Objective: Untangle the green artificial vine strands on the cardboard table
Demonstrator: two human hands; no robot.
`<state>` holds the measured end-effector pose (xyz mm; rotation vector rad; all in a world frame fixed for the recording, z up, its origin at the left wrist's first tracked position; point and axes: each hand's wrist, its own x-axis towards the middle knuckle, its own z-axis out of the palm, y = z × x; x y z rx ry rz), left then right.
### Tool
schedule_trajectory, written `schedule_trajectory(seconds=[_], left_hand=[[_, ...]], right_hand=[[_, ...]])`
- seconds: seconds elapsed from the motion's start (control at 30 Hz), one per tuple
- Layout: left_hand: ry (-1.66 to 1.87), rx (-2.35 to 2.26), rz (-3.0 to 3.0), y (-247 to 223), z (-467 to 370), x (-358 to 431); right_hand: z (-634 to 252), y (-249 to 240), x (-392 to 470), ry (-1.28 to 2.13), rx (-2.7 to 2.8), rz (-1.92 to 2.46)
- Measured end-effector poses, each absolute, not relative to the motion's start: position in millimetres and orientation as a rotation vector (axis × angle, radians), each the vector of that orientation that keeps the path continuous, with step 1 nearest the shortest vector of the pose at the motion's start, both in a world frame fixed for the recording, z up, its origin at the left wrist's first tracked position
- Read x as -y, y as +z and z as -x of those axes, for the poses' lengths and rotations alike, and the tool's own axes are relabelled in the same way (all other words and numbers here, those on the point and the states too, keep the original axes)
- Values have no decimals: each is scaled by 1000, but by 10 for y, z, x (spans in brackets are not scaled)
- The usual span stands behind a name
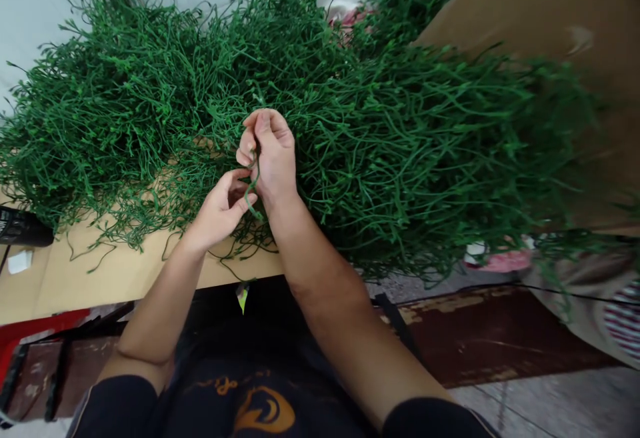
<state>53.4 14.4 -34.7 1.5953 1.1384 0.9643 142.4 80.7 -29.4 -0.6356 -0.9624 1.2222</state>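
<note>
Green stems with small budded tips lie in a big tangled heap (400, 151) across the table. In front of its middle, my right hand (270, 148) is raised with thumb and fingers pinched; a thin green stem (257, 175) hangs by its palm. My left hand (225, 205) is just below and to the left, its thumb and fingers closed around the lower part of that stem. What the right fingertips pinch is too small to make out. Looser, shorter stems (150, 208) are scattered on the cardboard surface left of my hands.
The cardboard-covered table edge (115, 285) runs below my forearms. A black object (25, 226) and a small white piece (20, 262) are at the far left. A big brown cardboard sheet (540, 11) leans at the right. A dark red bench (500, 335) stands lower right.
</note>
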Motion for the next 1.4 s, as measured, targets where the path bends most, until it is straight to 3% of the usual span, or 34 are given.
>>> schedule_trajectory(seconds=[0.5, 0.77, 1.0, 1.17, 1.4], left_hand=[[984, -1189, -1609, -242, -497, 2], [1207, -1100, -1357, -214, -319, 130], [1506, -1152, -985, 97, -140, 9], [1666, -861, -720, 246, 57, -77], [1760, -708, -528, 366, 289, -17]], right_hand=[[-1397, -353, -847, 1110, 1028, 732], [-1368, -349, -828, 1283, 1109, 606], [-1439, -321, -757, 1567, 1311, 280], [-1440, -315, -639, 1769, 1561, 142], [-1471, -262, -590, 1656, 1826, 358]])
